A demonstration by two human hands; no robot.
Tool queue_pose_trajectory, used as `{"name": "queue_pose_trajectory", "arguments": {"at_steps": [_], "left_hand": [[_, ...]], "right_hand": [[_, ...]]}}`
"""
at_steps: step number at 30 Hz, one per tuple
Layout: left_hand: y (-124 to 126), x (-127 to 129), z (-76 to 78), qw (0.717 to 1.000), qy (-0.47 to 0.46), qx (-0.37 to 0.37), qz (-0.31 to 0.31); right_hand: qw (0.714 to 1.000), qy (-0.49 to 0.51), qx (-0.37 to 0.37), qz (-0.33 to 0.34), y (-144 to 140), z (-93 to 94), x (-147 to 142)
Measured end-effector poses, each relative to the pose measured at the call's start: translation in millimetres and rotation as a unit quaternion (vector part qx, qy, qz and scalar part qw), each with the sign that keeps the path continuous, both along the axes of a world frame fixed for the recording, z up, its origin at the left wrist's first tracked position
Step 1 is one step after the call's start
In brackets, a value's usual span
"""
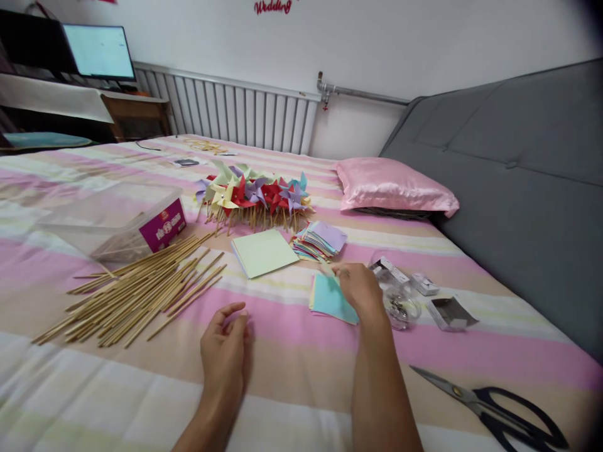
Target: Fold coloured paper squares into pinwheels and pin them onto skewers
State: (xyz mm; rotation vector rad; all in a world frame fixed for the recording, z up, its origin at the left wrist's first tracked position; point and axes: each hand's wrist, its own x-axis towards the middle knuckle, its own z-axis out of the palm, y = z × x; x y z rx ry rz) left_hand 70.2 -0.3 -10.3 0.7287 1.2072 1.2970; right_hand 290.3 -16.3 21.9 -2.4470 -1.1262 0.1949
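Note:
My right hand (pixel 360 287) rests its fingers on the top edge of a small stack of coloured paper squares (pixel 328 299), a light blue sheet uppermost; the fingertips pinch at a sheet's corner. My left hand (pixel 223 351) lies on the striped bedsheet with fingers loosely curled, holding nothing, just right of a pile of wooden sticks (pixel 136 292). Beyond are a pale green paper pad (pixel 264 252), a fanned stack of cut coloured squares (pixel 319 240), and a heap of finished paper pinwheels (pixel 254 194).
A clear plastic box with a purple label (pixel 117 223) stands at the left. A small clear container of pins (pixel 400 306) and small white boxes (pixel 450 312) lie right of my hand. Black scissors (pixel 499 408) lie bottom right. A pink pillow (pixel 393 185) and grey headboard (pixel 518 176) stand on the right.

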Motion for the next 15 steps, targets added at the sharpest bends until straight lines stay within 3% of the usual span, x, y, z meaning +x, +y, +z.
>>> {"name": "queue_pose_trajectory", "arguments": {"at_steps": [3, 6, 10, 12, 15], "left_hand": [[-1, -2, -4.9, 0.999, -0.036, -0.012, -0.01], [-1, -4, -9.1, 0.997, -0.074, -0.014, -0.031], [0, -12, -5.4, 0.994, -0.066, -0.019, -0.087], [2, -18, 0.4, 0.989, -0.097, -0.036, -0.106], [7, -31, 10.5, 0.954, -0.258, -0.066, -0.139]], "right_hand": [[0.998, -0.011, 0.066, -0.01, -3, 11.4, -1], [0.98, 0.008, 0.198, 0.005, -2, 21.0, -13], [0.928, 0.053, 0.346, 0.131, 7, 25.6, -46], [0.915, 0.041, 0.344, 0.208, 12, 24.2, -67], [0.903, 0.013, 0.272, 0.333, 17, 19.1, -100]]}}
